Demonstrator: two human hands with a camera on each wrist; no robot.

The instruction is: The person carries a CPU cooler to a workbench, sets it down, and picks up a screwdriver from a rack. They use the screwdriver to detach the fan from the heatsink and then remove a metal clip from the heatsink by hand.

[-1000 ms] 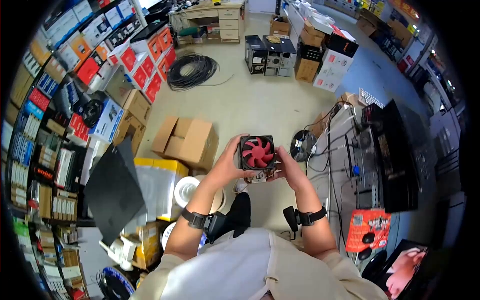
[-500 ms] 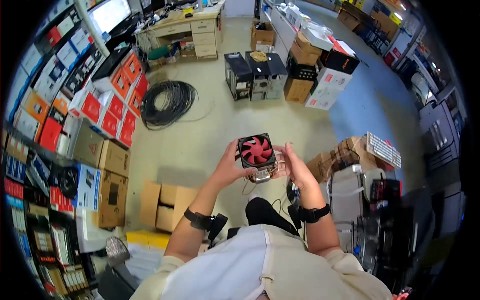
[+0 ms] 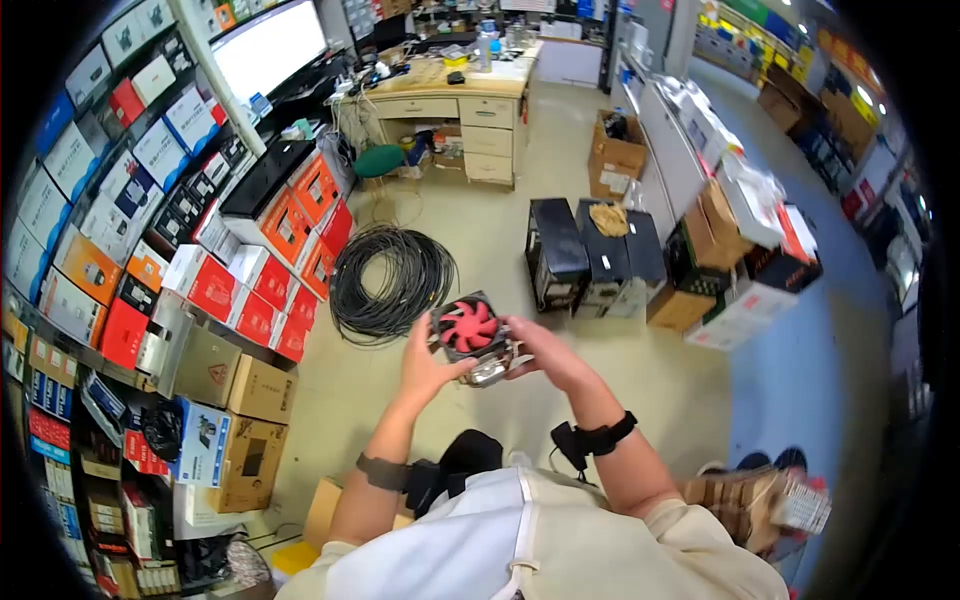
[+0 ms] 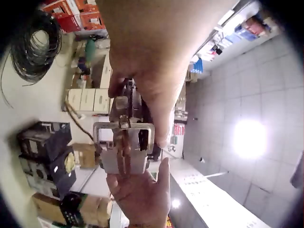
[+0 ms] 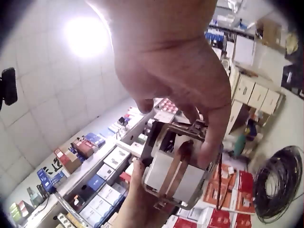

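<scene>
A square black fan with red blades (image 3: 468,326), joined to a metal heatsink (image 3: 488,371), is held up in front of the body. The left hand (image 3: 425,365) grips its left side, thumb along the lower edge. On the other side the right hand (image 3: 545,352) touches the heatsink with its fingertips, fingers partly spread. The left wrist view shows the heatsink's metal frame (image 4: 124,126) between both hands. In the right wrist view, copper pipes (image 5: 176,175) run across the pale heatsink side, with fingers of the right hand (image 5: 175,71) on its edge.
A coil of black cable (image 3: 390,283) lies on the floor ahead. Black computer cases (image 3: 605,255) stand beyond the hands to the right, near stacked cartons (image 3: 745,315). Shelves and red boxes (image 3: 262,275) line the left. A desk (image 3: 450,95) with a green stool (image 3: 380,160) is farther back.
The head view has swung, bringing the desk, coil and cases closer into view. Both hands and the fan have shifted left in it, and the right fingers have moved in against the heatsink.
</scene>
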